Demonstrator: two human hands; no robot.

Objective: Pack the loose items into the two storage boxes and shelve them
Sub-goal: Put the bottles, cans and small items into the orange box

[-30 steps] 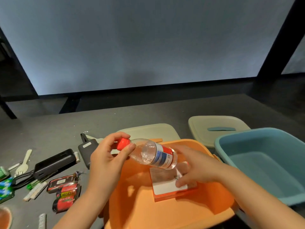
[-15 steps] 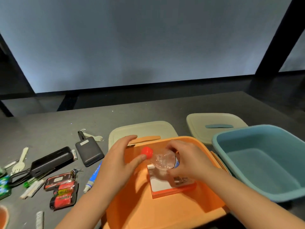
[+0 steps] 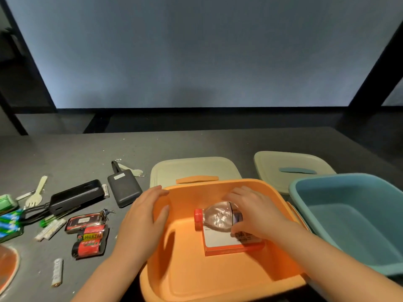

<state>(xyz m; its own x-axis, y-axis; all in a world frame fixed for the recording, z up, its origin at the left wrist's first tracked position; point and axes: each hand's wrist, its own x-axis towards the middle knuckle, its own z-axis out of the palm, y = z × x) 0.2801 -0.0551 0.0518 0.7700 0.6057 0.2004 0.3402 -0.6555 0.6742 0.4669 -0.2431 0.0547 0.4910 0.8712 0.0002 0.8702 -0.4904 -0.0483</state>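
Two storage boxes stand open on the table (image 3: 196, 144), and the orange box (image 3: 218, 269) serves as the reference for all positions below. The clear bottle (image 3: 218, 216) with the red cap now lies on its side inside the orange box, resting partly on a flat orange-edged carton (image 3: 226, 243) on the box floor, cap pointing left. The right hand (image 3: 259, 214) curls over the label end of the bottle and grips it. The left hand (image 3: 144, 221) holds nothing; its fingers lie straight and rest against the left rim of the orange box. One second earlier both hands carried the bottle above the box, the left at the cap; half a second earlier the bottle was descending and the left hand was parting from the cap. The bottle has thus passed from carried to seated, so this item appears all but packed, pending release. The blue box (image 3: 357, 219) stands just right of the orange box, with nothing visible inside. Two pale lids (image 3: 192, 171) lie beyond the boxes. To the left of the orange box, loose items remain: a black power bank (image 3: 76, 197), a dark pouch (image 3: 125, 188), red packets (image 3: 89, 238), and pale forks (image 3: 37, 192). Packing is judged to be at an early stage; lids and shelving are outstanding.
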